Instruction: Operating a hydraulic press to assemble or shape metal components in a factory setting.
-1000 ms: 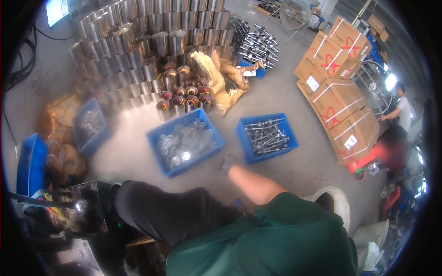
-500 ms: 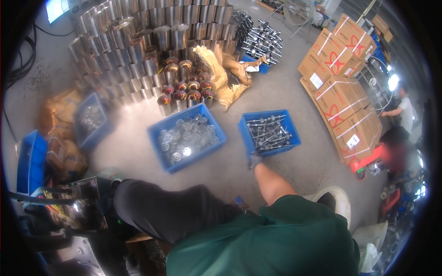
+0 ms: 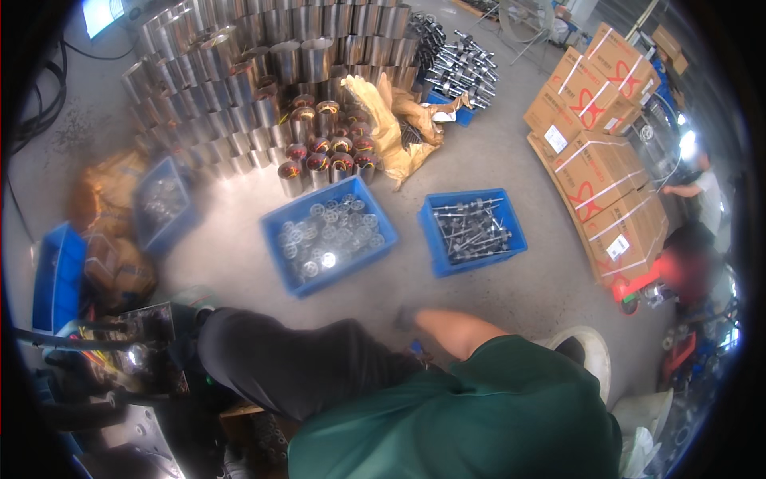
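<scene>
My right hand point(image 3: 405, 318), in a dark grey glove, is above the floor just beyond my dark trouser leg point(image 3: 279, 359). Motion smears its fingers, so any small thing in them is hidden. Nearest to it are two blue crates. The right-hand crate point(image 3: 476, 267) is full of metal shafts with dark rotor cores point(image 3: 471, 227). In the left-hand crate point(image 3: 339, 275) lie many round, spoked metal end covers point(image 3: 327, 231). I do not make out my left hand.
Stacked steel cylinders point(image 3: 231, 96) stand at the back, with copper-wound stators point(image 3: 319, 160) before them. Strapped cartons point(image 3: 598, 168) on a pallet, a person point(image 3: 702, 191) and a white bucket point(image 3: 594, 351) are to the right. A machine point(image 3: 144, 343) stands at the left.
My right hand has drawn back from the near edge of the shaft crate, toward my body and leftward. The view has shifted slightly.
</scene>
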`<state>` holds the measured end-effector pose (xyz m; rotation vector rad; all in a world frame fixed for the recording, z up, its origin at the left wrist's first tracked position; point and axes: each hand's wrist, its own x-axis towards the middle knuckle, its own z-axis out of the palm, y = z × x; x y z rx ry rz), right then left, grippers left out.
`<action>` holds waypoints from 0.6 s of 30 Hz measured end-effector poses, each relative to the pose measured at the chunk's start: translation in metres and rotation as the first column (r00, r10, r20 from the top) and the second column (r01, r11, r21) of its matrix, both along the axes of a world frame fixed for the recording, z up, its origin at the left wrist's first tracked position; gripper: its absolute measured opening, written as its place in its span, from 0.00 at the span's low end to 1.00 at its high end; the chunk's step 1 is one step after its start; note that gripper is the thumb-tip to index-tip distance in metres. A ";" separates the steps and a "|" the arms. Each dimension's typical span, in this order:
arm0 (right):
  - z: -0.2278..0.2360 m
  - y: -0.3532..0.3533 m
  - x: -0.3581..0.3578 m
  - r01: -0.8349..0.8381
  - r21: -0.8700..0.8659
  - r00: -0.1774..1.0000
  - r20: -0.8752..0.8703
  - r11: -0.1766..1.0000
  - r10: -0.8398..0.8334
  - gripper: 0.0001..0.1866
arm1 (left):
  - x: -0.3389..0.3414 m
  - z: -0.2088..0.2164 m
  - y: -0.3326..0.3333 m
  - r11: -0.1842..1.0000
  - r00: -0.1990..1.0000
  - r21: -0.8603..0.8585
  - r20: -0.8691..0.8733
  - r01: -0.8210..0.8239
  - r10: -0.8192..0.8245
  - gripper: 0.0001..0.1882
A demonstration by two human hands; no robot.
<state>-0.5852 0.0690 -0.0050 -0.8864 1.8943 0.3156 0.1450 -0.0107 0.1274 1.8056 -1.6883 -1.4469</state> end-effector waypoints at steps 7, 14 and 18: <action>-0.015 0.030 0.006 -0.153 0.092 0.981 0.134 0.984 0.140 0.26 | -0.053 0.038 -0.016 0.999 0.999 0.034 -0.017 0.037 -0.037 0.23; 0.088 0.044 -0.091 -0.315 -0.151 0.922 -0.282 0.937 0.264 0.27 | -0.065 0.054 -0.013 0.999 1.000 0.041 -0.018 0.024 -0.024 0.22; 0.172 0.023 -0.138 -0.269 -0.200 0.891 -0.423 0.942 0.165 0.27 | -0.060 0.060 -0.005 0.999 1.000 0.032 -0.017 -0.018 0.019 0.21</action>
